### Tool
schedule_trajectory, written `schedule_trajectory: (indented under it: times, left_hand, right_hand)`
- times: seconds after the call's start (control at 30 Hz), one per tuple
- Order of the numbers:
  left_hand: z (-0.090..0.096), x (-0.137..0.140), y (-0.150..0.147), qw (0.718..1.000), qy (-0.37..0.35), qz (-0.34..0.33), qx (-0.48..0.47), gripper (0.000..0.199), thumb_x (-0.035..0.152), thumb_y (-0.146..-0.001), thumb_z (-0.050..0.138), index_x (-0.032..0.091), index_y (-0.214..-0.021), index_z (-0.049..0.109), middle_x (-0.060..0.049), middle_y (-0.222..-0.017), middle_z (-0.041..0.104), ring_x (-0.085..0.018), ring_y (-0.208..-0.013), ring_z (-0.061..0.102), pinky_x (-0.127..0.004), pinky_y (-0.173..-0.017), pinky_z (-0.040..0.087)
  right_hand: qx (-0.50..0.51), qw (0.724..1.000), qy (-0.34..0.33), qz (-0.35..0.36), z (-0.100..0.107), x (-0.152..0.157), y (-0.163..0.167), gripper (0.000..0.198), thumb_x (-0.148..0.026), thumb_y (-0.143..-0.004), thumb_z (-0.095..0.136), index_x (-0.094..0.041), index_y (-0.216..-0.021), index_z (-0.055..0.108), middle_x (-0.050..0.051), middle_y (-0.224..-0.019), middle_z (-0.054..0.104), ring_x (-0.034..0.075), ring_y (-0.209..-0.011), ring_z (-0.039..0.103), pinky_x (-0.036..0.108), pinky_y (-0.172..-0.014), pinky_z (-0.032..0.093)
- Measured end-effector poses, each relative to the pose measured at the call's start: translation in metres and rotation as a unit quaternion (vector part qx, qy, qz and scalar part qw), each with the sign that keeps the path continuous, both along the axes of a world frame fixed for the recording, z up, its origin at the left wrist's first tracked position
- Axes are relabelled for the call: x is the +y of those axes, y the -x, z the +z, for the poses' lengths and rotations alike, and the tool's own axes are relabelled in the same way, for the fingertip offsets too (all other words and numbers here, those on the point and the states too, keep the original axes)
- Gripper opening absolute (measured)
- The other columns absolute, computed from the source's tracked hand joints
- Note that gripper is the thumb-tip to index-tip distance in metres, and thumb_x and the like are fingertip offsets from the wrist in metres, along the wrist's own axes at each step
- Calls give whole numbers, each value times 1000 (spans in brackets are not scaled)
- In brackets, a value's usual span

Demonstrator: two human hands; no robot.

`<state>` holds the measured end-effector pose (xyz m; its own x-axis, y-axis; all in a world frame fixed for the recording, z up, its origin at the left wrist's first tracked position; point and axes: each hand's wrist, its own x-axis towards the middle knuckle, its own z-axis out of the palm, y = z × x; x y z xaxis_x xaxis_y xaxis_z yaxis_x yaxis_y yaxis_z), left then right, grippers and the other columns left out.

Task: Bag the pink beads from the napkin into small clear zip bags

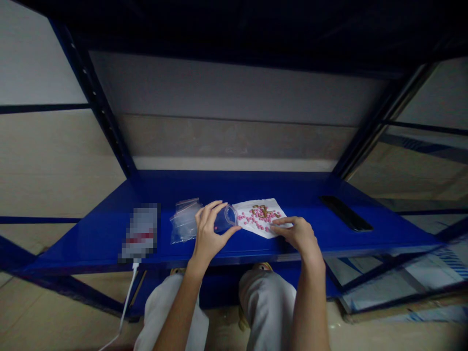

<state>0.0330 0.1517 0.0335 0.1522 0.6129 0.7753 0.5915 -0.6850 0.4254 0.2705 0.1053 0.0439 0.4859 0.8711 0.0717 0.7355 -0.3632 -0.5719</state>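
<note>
My left hand [210, 231] is closed around a clear plastic bag [231, 214], its rounded mouth spread toward the right. A small pink pill [215, 228] shows through the bag's side. On a white sheet of paper [248, 204] lie many pink pills [258, 224], with brown capsules [263, 210] heaped among them toward the back. Over the sheet's right front part is my right hand [298, 233], thumb and fingertips drawn close together at the edge of the pills. Whether a pill sits between those fingertips is too small to tell.
Flat clear zip bags [186, 219] lie left of my left hand. Farther left, a blurred-out device [141, 231] has a white cable [127, 297] hanging over the front edge. A black phone [345, 213] rests at the right of the blue shelf [226, 183]. Blue uprights stand at both sides.
</note>
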Motion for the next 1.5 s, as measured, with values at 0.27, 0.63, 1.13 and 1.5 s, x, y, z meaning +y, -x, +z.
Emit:
schedule_trajectory:
  times: [0.27, 0.63, 1.13, 1.5]
  left_hand:
    - [0, 2, 1, 1000, -7, 3, -27, 55, 44, -65, 70, 20, -111, 51, -9, -109, 59, -25, -105, 53, -40, -93, 33]
    - [-1, 2, 1, 1000, -12, 6, -22, 56, 43, -63, 72, 20, -111, 52, -9, -110, 58, -26, -107, 52, -41, -93, 33]
    - [-3, 3, 1, 1000, -6, 0, -1, 57, 45, -62, 72, 22, -112, 55, -9, -108, 60, -26, -106, 53, -41, -93, 33]
    - [-2, 3, 4, 999, 12, -8, -31, 46, 38, -69, 68, 21, -109, 54, -8, -105, 64, -25, -106, 54, -42, -94, 33]
  right_hand:
    - [43, 998, 27, -46, -3, 7, -3, 20, -33, -66, 64, -28, -84, 72, 1, -86, 72, 20, -70, 67, 25, -56, 45]
    - [22, 998, -36, -50, -18, 6, -14, 25, -38, -61, 68, -24, -81, 72, 5, -71, 72, 21, -62, 67, 24, -50, 45]
    - [318, 873, -268, 255, 28, 23, 96, 38, -30, -66, 71, -17, -101, 64, 7, -78, 72, 21, -73, 68, 30, -61, 56]
    - [181, 934, -253, 176, 26, 19, 50, 32, -35, -72, 64, -20, -100, 67, 7, -86, 72, 22, -76, 67, 30, -64, 54]
